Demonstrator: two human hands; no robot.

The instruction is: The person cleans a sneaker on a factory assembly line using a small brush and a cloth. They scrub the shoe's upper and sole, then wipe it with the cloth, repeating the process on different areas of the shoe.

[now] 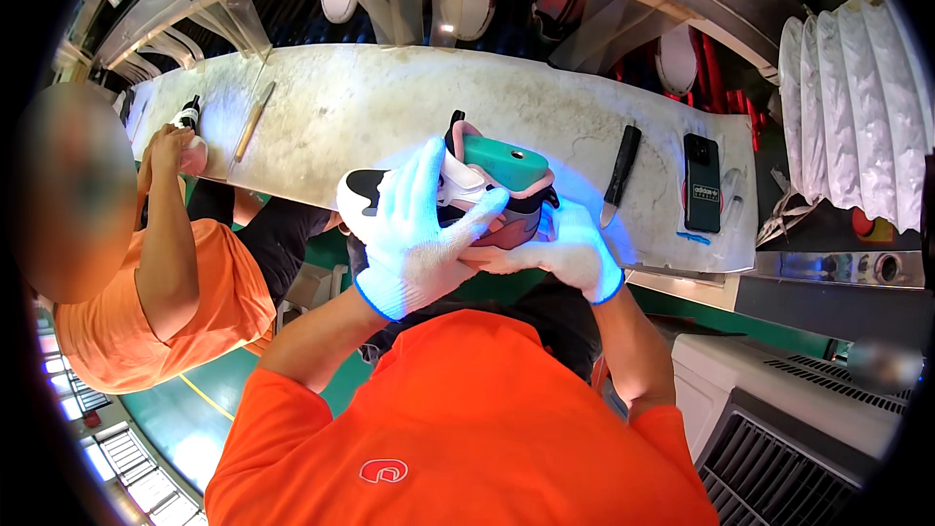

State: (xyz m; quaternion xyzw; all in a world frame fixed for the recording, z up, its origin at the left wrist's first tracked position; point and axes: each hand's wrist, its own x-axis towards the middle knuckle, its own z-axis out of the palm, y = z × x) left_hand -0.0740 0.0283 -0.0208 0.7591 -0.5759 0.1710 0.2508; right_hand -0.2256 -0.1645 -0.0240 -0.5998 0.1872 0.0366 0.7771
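Both my hands wear white knitted gloves with blue cuffs, and between them, over the near edge of the table, is a shoe (516, 227). White, black, pink and grey show on its upper, and the white and black toe points left. A green shoe last (506, 162) fills the shoe's opening. My left hand (414, 224) lies across the shoe's front and laces, fingers stretched over it and thumb along its near side. Under the heel end, my right hand (575, 253) supports it from the right; some of its fingers are hidden behind the shoe.
On the worn, pale table (331, 88) lie a black-handled knife (623, 170), a dark phone (702, 183) and a wooden-handled tool (254, 123). A co-worker (185, 282) at the left handles another shoe. Shoes (467, 0) stand beyond the table under a metal-framed machine. White ducting (857, 107) hangs right.
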